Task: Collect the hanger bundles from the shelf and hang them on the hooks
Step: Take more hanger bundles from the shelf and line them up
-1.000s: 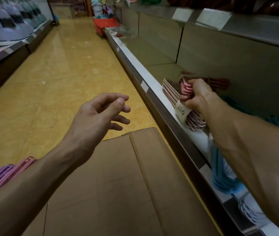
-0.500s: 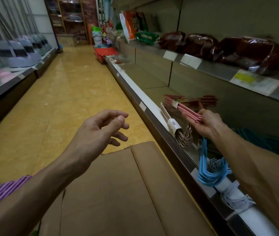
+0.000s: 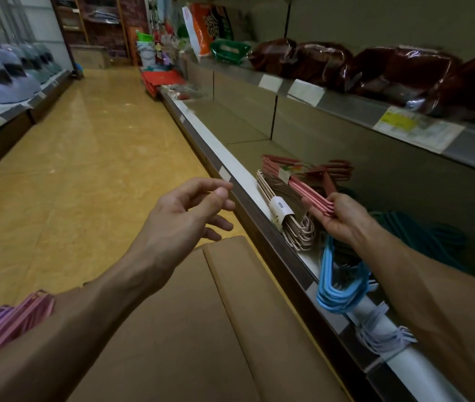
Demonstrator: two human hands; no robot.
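Note:
My right hand (image 3: 339, 219) grips the near end of a pink hanger bundle (image 3: 297, 181) lying on the low shelf (image 3: 230, 163). A cream hanger bundle (image 3: 285, 216) with a white paper band lies beside it, nearer the shelf edge. A bright blue bundle (image 3: 338, 282) and a pale blue one (image 3: 381, 335) lie closer to me on the same shelf. A teal bundle (image 3: 422, 233) sits further back behind my forearm. My left hand (image 3: 184, 216) hovers over the aisle with loosely curled fingers and holds nothing. No hooks show.
A closed cardboard box (image 3: 190, 329) stands right below my arms. Purple and pink hangers (image 3: 4, 326) poke in at the lower left. Dark wrapped packs (image 3: 399, 74) fill the upper shelf. The yellow aisle floor (image 3: 85, 169) runs ahead between shelving rows.
The view has tilted up, showing the upper shelf. My right hand shifted from the top of the cream bundle to the near end of the pink bundle. My left hand barely moved.

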